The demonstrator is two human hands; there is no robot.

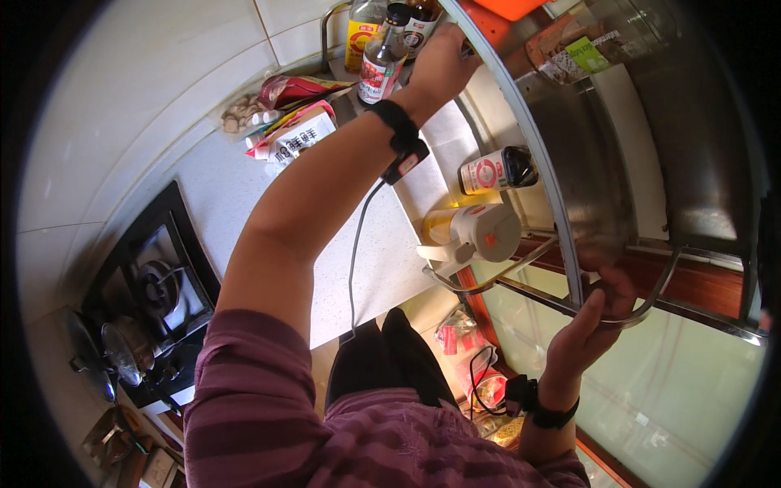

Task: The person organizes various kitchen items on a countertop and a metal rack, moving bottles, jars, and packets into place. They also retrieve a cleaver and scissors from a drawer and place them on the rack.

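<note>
My left hand reaches up to the light edge of a rack shelf, beside several glass sauce bottles; its fingertips are partly hidden behind that edge. The closest is a dark-capped bottle with a red and white label. My right hand is at the near corner of the shelf, against the curved metal rail, thumb and fingers bent; its grip is unclear. Below the shelf stand a dark-capped bottle and an oil jug with a pale lid and handle. Both wrists wear black straps with cabled devices.
A gas stove with a lidded pan is at the left. Food packets lie on the speckled counter by the tiled wall. A jar and an orange plastic item sit on the rack. Bagged goods are below.
</note>
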